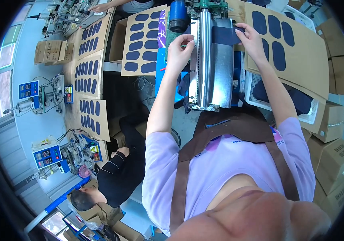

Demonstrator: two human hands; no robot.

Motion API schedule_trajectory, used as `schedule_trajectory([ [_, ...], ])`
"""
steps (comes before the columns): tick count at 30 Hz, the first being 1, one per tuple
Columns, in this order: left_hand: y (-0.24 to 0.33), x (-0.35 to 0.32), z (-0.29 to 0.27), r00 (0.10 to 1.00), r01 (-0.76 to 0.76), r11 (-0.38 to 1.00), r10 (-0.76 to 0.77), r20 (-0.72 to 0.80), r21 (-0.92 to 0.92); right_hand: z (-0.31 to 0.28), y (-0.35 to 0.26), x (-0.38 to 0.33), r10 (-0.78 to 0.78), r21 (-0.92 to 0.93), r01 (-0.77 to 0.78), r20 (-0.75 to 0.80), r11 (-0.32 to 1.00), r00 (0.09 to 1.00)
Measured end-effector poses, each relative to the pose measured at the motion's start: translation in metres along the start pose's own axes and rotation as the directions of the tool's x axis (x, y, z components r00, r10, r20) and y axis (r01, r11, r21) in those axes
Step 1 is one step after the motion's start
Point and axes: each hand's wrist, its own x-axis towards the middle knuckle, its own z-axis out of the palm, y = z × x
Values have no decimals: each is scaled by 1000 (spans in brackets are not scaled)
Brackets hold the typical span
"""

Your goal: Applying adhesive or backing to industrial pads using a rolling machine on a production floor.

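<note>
Approach to the roller machine (206, 60): the left hand (180, 48) works in the narrow gap between the steel roller (204, 48) and the blue motor housing (178, 16). The right hand (250, 38) is flanked by a cardboard sheet of dark pads (300, 52), which blocks the right side. Open floor (188, 124) lies below the machine's near edge.

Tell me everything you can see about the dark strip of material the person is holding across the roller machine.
The dark strip is a flat, navy-looking band, seemingly fabric or foam, lying crosswise over the shiny metal roller of the machine. The right hand pinches its right end near the cardboard sheet. The left hand is on the roller's other side; whether it touches the strip cannot be told.
</note>
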Motion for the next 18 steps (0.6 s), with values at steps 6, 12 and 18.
schedule_trajectory([
  [6, -7, 24, 9, 1000, -9, 994, 12, -28, 112, 16, -9, -1, -208, -413, 206, 40, 887, 977],
  [12, -10, 36, 16, 998, -24, 979, 35, -48, 204, 32, -8, 4, -481, -627, 445, 126, 639, 868],
  [18, -15, 41, 23, 994, 100, 981, -91, -61, 166, 44, -11, 9, -606, -584, 570, 160, 578, 779],
])
